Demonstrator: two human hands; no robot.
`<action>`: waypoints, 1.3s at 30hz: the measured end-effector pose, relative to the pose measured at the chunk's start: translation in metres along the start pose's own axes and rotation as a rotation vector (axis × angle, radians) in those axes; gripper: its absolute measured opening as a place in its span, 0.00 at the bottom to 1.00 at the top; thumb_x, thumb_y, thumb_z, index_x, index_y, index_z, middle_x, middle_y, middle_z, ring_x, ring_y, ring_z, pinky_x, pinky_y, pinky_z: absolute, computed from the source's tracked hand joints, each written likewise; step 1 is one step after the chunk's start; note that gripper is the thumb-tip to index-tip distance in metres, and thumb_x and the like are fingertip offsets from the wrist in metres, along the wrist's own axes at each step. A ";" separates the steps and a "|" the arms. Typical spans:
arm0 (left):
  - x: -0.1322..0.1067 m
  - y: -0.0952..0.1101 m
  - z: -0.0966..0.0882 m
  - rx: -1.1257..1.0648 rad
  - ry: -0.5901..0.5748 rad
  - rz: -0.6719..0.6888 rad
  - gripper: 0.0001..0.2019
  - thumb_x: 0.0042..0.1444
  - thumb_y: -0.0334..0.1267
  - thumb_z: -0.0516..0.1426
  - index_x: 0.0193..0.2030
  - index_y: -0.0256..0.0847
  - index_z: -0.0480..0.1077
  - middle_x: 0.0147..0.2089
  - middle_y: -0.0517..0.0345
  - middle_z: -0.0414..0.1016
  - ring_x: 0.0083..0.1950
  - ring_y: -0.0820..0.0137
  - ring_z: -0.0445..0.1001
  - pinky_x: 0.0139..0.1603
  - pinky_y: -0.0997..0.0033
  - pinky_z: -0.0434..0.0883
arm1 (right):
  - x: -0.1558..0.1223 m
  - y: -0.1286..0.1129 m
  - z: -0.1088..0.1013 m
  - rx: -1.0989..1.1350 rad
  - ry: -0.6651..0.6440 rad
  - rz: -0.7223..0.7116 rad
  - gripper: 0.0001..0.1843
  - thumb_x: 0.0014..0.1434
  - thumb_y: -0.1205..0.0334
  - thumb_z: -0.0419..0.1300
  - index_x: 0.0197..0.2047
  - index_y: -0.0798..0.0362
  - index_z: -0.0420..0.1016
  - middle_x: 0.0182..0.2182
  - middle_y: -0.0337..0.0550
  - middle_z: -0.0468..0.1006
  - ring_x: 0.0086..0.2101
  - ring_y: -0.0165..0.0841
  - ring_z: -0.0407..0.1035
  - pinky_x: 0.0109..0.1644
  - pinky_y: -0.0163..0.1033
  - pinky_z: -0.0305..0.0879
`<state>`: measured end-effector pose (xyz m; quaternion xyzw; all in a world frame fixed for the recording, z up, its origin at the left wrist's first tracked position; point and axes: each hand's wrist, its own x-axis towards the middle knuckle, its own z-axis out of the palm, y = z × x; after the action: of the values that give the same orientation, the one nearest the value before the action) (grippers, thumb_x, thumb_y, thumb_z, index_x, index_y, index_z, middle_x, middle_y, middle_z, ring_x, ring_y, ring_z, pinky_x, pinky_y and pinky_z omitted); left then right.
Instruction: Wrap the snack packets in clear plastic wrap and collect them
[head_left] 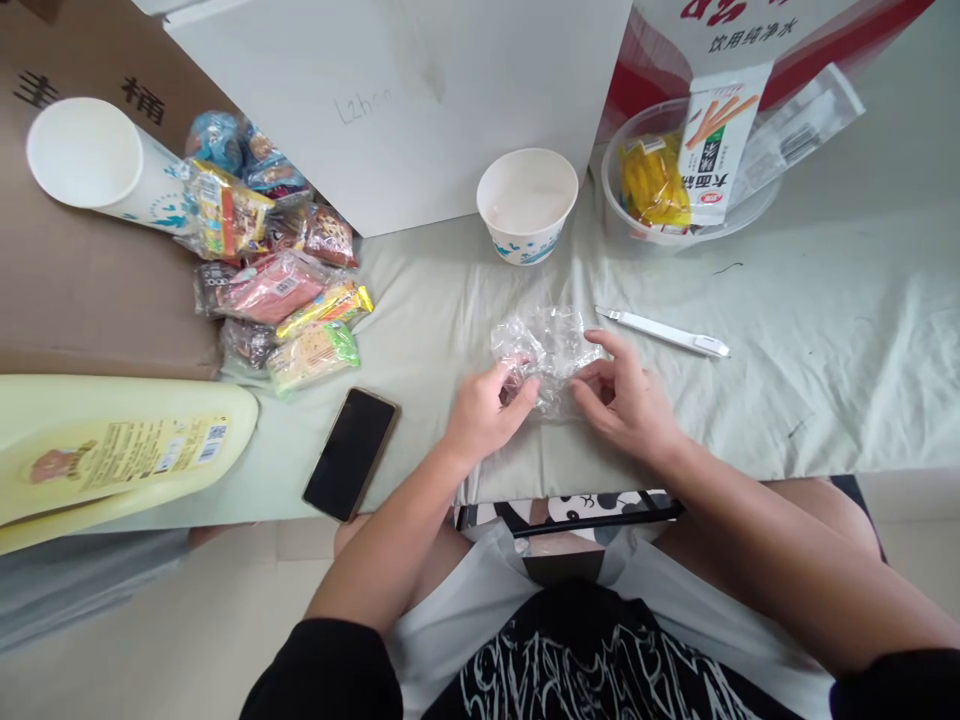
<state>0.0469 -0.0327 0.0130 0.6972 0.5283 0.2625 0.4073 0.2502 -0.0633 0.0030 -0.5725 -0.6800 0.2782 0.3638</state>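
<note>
A crumpled clear plastic wrapper (551, 345) lies on the pale green cloth (825, 330) in front of me. My left hand (484, 410) pinches its left end, fingers closed, with something small and reddish inside that I cannot make out. My right hand (626, 395) holds the wrapper's right edge with curled fingers. Both hands rest on the cloth close together.
A white paper bowl (527, 205) stands behind the wrapper. A white utility knife (664, 331) lies to the right. A clear tub (686, 180) holds snacks at back right. A pile of snack packets (274, 270), a paper cup (97, 165), a phone (350, 453) and a yellow bottle (112, 455) are on the left.
</note>
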 end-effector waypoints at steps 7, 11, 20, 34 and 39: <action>-0.001 0.001 0.004 0.072 0.071 -0.033 0.13 0.60 0.39 0.59 0.51 0.39 0.73 0.24 0.67 0.68 0.24 0.76 0.66 0.29 0.73 0.64 | -0.002 0.003 -0.005 -0.129 -0.038 0.020 0.34 0.55 0.71 0.52 0.65 0.50 0.62 0.14 0.26 0.66 0.14 0.31 0.60 0.24 0.40 0.60; 0.001 -0.003 0.007 0.217 0.057 -0.003 0.18 0.60 0.38 0.60 0.56 0.38 0.71 0.25 0.67 0.71 0.25 0.74 0.68 0.31 0.73 0.66 | -0.002 0.009 -0.003 -0.238 -0.034 0.016 0.35 0.54 0.69 0.53 0.66 0.51 0.62 0.14 0.28 0.68 0.15 0.33 0.60 0.22 0.40 0.53; -0.001 -0.024 0.017 0.433 0.205 0.187 0.40 0.58 0.55 0.63 0.72 0.41 0.56 0.54 0.46 0.71 0.51 0.58 0.76 0.44 0.62 0.75 | -0.006 -0.005 -0.005 -0.431 0.012 -0.340 0.21 0.60 0.64 0.58 0.57 0.48 0.71 0.44 0.50 0.75 0.40 0.43 0.70 0.41 0.47 0.64; -0.001 -0.009 0.002 0.472 0.062 0.600 0.07 0.55 0.36 0.61 0.41 0.41 0.75 0.42 0.52 0.78 0.44 0.61 0.76 0.46 0.59 0.72 | 0.002 0.003 -0.006 -0.213 -0.108 -0.397 0.06 0.64 0.62 0.57 0.38 0.49 0.77 0.34 0.40 0.84 0.40 0.38 0.77 0.50 0.48 0.60; 0.011 -0.019 -0.003 0.047 0.053 0.216 0.07 0.52 0.28 0.57 0.38 0.42 0.73 0.35 0.59 0.80 0.36 0.70 0.78 0.39 0.70 0.74 | 0.002 0.005 -0.004 -0.103 -0.080 -0.429 0.12 0.62 0.54 0.61 0.47 0.47 0.73 0.38 0.40 0.84 0.42 0.39 0.78 0.53 0.49 0.64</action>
<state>0.0381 -0.0191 -0.0017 0.7523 0.4667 0.3107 0.3460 0.2560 -0.0607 0.0013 -0.4211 -0.8134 0.1818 0.3578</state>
